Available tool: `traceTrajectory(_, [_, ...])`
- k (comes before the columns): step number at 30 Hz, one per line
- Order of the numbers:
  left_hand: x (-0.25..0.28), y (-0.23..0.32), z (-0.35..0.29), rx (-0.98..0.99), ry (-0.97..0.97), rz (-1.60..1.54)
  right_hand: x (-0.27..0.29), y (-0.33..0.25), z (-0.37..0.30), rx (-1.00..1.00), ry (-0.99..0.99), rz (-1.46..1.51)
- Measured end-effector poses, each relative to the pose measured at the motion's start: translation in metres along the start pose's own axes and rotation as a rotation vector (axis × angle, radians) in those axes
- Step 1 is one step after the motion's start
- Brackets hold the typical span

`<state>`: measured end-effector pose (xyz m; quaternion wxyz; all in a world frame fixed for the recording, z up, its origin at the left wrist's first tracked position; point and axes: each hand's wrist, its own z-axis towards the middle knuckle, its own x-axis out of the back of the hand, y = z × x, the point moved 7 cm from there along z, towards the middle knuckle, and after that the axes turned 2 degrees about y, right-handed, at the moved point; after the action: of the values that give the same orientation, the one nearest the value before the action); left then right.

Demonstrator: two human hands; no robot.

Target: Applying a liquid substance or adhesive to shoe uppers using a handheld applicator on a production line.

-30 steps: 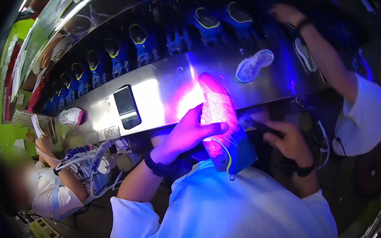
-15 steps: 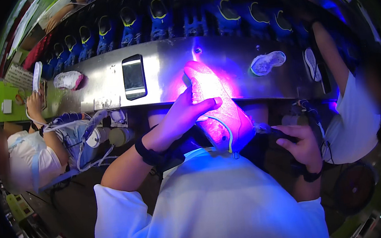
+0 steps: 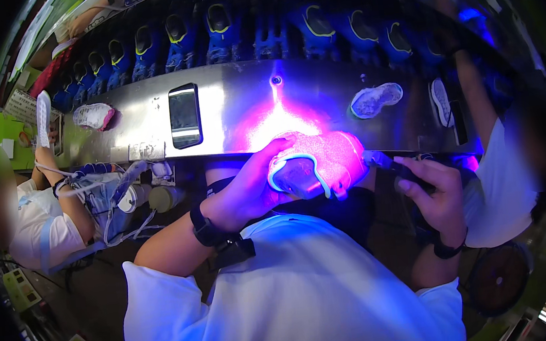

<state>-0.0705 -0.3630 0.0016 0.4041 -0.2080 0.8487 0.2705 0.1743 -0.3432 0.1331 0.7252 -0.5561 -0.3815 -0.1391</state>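
A shoe [image 3: 337, 150], glowing pink under purple light, is in my left hand [image 3: 248, 183]. Its fingers wrap the far left side, and the dark opening with a bright collar edge faces me. My right hand [image 3: 438, 187] pinches the dark handle of a small brush [image 3: 380, 159]. The brush's tip is at the right side of the shoe; whether it touches cannot be made out. Both hands are just in front of the bench edge, above my lap.
The metal bench [image 3: 229, 125] bears a black phone [image 3: 185, 116], a pale sole [image 3: 377, 100], another sole [image 3: 441, 103] and a pink-white sole [image 3: 93, 116]. Several blue shoes [image 3: 220, 34] line the rack behind. Co-workers sit on both sides; the left one's hand holds a white sole [image 3: 44, 120].
My left hand has turned and tilted the shoe, so its toe no longer points up across the bench. The brush in my right hand has come up to the shoe's side.
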Motion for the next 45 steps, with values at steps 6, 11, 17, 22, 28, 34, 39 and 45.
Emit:
traceTrajectory(6, [0.008,-0.013,0.021,0.149,0.087,-0.218,0.017,0.010,0.024,0.019,0.046,-0.014])
traceTrajectory(11, [-0.006,-0.024,0.020,0.342,-0.248,-0.589,0.013,0.003,0.035,0.038,0.055,-0.017])
traceTrajectory(17, [0.004,-0.041,0.001,0.473,-0.329,-0.818,-0.028,0.010,0.028,0.065,0.080,0.150])
traceTrajectory(22, [-0.006,-0.031,-0.021,0.484,-0.479,-0.888,-0.060,-0.010,0.035,0.110,0.102,0.143])
traceTrajectory(28, [0.011,-0.026,-0.037,0.307,-0.437,-0.647,-0.100,-0.001,-0.008,0.053,0.143,0.252])
traceTrajectory(34, [-0.007,0.039,-0.042,0.034,-0.318,0.089,-0.080,0.011,0.041,-0.130,0.182,0.074])
traceTrajectory(39, [-0.037,0.085,-0.029,-0.302,-0.344,0.563,-0.084,0.004,0.037,-0.008,0.275,0.128])
traceTrajectory(45, [0.002,0.156,0.018,-0.584,0.144,1.037,-0.114,0.065,-0.013,-0.222,0.026,0.606])
